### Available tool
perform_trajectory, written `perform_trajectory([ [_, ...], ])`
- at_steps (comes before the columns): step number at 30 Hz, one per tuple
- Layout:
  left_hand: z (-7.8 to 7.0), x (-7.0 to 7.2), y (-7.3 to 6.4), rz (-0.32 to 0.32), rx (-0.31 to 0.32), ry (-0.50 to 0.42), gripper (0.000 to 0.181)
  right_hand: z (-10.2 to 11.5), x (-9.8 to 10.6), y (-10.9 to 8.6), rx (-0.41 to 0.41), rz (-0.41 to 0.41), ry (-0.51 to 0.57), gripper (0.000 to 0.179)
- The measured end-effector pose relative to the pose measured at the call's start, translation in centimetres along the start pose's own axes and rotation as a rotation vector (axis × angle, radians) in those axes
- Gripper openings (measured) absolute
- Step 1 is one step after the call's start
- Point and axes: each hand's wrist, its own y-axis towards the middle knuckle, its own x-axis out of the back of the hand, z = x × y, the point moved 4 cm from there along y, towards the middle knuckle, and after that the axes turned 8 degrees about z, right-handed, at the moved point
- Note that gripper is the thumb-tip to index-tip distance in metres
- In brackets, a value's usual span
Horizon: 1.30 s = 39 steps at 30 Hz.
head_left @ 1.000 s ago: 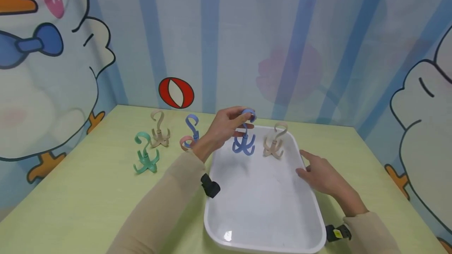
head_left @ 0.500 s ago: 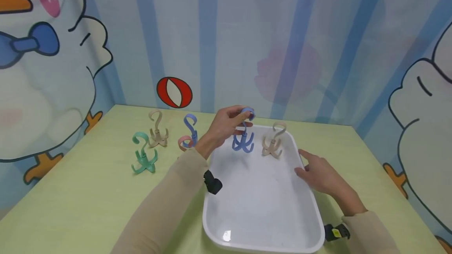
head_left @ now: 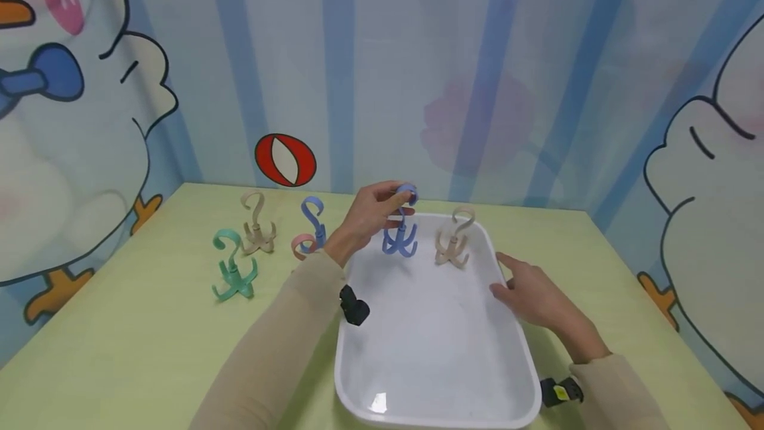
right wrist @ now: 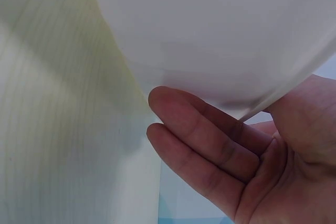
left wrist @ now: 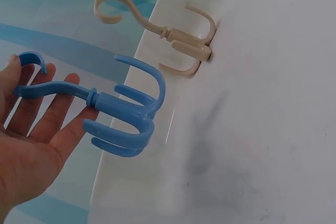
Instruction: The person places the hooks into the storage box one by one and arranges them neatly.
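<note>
In the head view my left hand (head_left: 373, 214) pinches the curled top of a blue four-prong hanging hook (head_left: 400, 242) between thumb and fingers. The hook (left wrist: 123, 111) hangs prongs down over the far left part of a white tray (head_left: 432, 330). Beside it, a beige hook (head_left: 453, 249) of the same kind stands inside the tray at its far end. My right hand (head_left: 531, 290) holds the tray's right edge. Its thumb lies over the rim while the other fingers (right wrist: 210, 150) reach along the outer wall in the right wrist view.
Left of the tray on the pale green table (head_left: 149, 350) stand a green hook (head_left: 235, 277), another beige hook (head_left: 258, 234) and another blue hook (head_left: 314, 224). A pink hook (head_left: 303, 244) is partly hidden by my left forearm. A patterned cloth backdrop (head_left: 394, 85) rises behind the table.
The blue hook in my left hand has risen slightly over the tray. The head view has turned a little, shifting everything left. My right hand stays at the tray's edge.
</note>
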Motion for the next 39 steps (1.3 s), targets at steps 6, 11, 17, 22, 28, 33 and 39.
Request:
perform_trajectory([
  [6, 0.7, 0.5, 0.2, 0.000, 0.023, -0.007, 0.031, -0.1, -0.2, 0.1, 0.005, -0.005, 0.004, 0.069],
  [11, 1.4, 0.7, 0.6, -0.003, 0.048, -0.014, 0.032, -0.3, -0.4, 0.2, 0.007, -0.008, 0.007, 0.068],
  [17, 2.1, 0.8, 0.9, -0.014, 0.063, -0.022, 0.032, -0.2, -0.4, 0.0, 0.007, -0.004, 0.020, 0.068],
  [22, 2.5, 0.8, 1.1, -0.016, 0.067, -0.036, 0.032, -0.1, -0.3, 0.0, -0.003, -0.001, 0.025, 0.069],
  [28, 2.6, 0.8, 1.3, -0.008, 0.070, -0.037, 0.033, -0.2, -0.4, 0.1, -0.013, -0.005, 0.023, 0.069],
  [33, 2.8, 0.7, 1.5, -0.008, 0.061, -0.044, 0.032, -0.3, -0.3, 0.1, -0.023, -0.009, 0.021, 0.070],
  [39, 3.2, 0.6, 1.7, -0.016, 0.062, -0.044, 0.032, -0.3, -0.1, 0.1, -0.021, -0.011, 0.008, 0.070],
])
